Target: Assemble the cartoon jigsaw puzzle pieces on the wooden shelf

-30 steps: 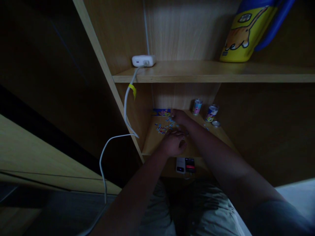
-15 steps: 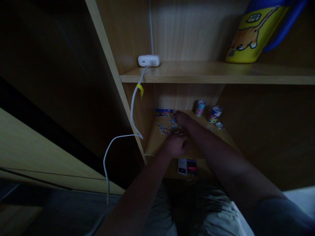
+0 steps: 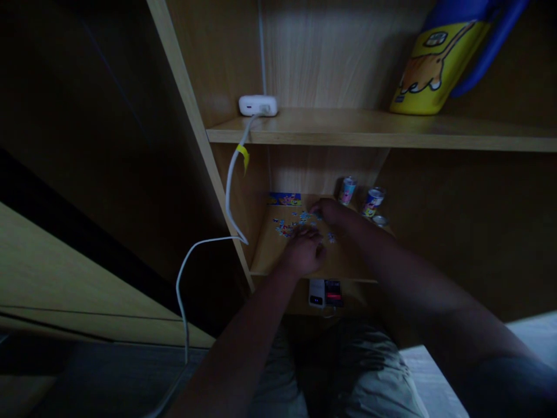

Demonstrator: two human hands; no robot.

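Small jigsaw puzzle pieces point(image 3: 285, 228) lie scattered on the lower shelf board point(image 3: 265, 255), mostly blue with some red and yellow. My left hand point(image 3: 303, 253) hovers at the near side of the pile, its fingers curled inward; dim light hides what is in them. Farther back, my right hand point(image 3: 329, 211) reaches down with fingers drawn together over pieces at the pile's right side. A bluish bit shows under those fingertips, but whether it is gripped is unclear. One loose piece cluster point(image 3: 331, 238) lies between the two hands.
A picture strip point(image 3: 285, 199) lies at the back left. Two small printed cans point(image 3: 347, 190) and a round lid point(image 3: 380, 220) stand at the right. Above are a white charger point(image 3: 257, 105) with a hanging cable point(image 3: 229, 183) and a yellow-blue mug point(image 3: 424, 72). Two phone-like devices point(image 3: 325, 293) lie below.
My right hand has moved slightly to the right and nearer, away from the picture strip. Puzzle pieces between the hands are now uncovered. The whole view has shifted a little.
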